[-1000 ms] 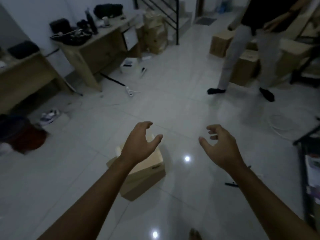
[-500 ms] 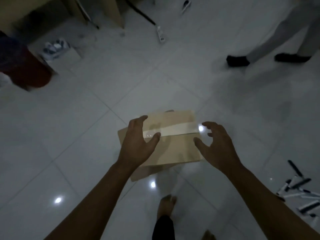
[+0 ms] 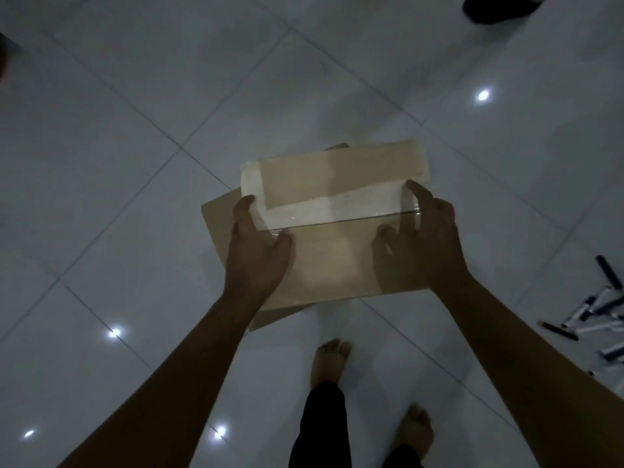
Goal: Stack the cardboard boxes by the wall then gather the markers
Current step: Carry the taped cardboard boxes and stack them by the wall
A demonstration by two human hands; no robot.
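On white tiled floor [image 3: 135, 163], just ahead of bare feet [image 3: 329, 358]: taped cardboard box [image 3: 334, 241]. Left hand [image 3: 258, 251] clasps box's left end, right hand [image 3: 427, 244] its right end; thumbs on top, fingers curled over edges. Two-sided grip likely for level lift toward wall stack. Cannot tell whether box is raised off floor. Markers [image 3: 594, 312] scattered well right of box, ungathered. Glossy tiles, ceiling-light reflections, dim room. Dark shoe [image 3: 499, 8] of another person far beyond box.

2 bare forearms extended, left hand [image 3: 257, 251] and right hand [image 3: 426, 244] gripping, thumbs inward
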